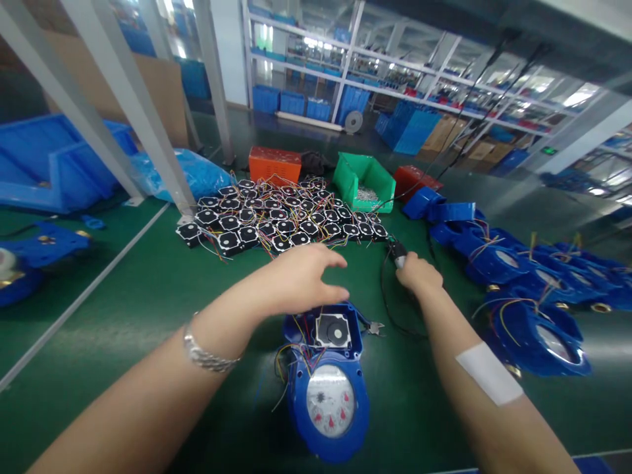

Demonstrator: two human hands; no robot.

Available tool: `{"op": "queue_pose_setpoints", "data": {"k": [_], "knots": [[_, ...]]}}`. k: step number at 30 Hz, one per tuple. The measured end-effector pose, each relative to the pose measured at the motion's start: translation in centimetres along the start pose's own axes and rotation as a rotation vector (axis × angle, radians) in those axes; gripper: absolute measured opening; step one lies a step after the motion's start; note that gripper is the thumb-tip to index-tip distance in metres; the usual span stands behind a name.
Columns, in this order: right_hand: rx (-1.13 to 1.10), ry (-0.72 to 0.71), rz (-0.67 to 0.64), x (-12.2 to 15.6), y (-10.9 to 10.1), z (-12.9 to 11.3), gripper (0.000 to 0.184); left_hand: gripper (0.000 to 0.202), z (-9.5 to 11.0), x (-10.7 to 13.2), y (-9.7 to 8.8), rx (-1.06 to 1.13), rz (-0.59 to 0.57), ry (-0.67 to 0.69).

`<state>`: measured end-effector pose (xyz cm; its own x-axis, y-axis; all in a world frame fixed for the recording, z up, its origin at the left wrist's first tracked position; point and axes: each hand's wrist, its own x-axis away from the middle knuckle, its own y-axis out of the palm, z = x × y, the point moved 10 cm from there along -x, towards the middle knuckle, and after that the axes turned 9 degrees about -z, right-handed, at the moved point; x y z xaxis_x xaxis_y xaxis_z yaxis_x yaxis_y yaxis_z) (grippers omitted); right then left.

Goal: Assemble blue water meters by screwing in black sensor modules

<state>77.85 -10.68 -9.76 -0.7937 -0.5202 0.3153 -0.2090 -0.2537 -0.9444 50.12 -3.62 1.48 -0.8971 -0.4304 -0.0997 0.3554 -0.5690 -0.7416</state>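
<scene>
Bench (148, 289): meter (330, 395) beneath left fingers (332, 259).

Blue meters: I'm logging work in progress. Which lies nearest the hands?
The blue meter just below the left hand, lying alone, dial up, a square module in its open top; the other meters crowd the right, beyond the right hand gripping a corded tool.
</scene>
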Motion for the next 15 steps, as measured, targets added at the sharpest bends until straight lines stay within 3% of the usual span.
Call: {"op": "queue_pose_setpoints", "data": {"k": [3,7,9,11,15], "knots": [[-0.003,0.034,-0.046,-0.7,1.3,0.8,0.047,0.030,0.2,-1.1,5.6,-0.075,-0.389,0.025],[-0.051,-0.014,-0.040,-0.6,0.6,1.2,0.051,0.030,-1.3,-0.1,9.3,-0.066,-0.694,-0.047],[-0.099,-0.064,-0.016,0.3,-0.9,1.2,0.048,0.036,-1.9,0.5,9.9,0.001,-0.756,-0.083],[-0.160,-0.125,0.040,2.2,-3.4,1.3,0.046,0.037,-2.2,0.9,9.9,0.055,-0.747,-0.105],[-0.351,-0.272,0.212,8.8,-9.4,2.1,0.034,0.036,-2.5,1.5,9.9,0.101,-0.697,-0.149]]}}
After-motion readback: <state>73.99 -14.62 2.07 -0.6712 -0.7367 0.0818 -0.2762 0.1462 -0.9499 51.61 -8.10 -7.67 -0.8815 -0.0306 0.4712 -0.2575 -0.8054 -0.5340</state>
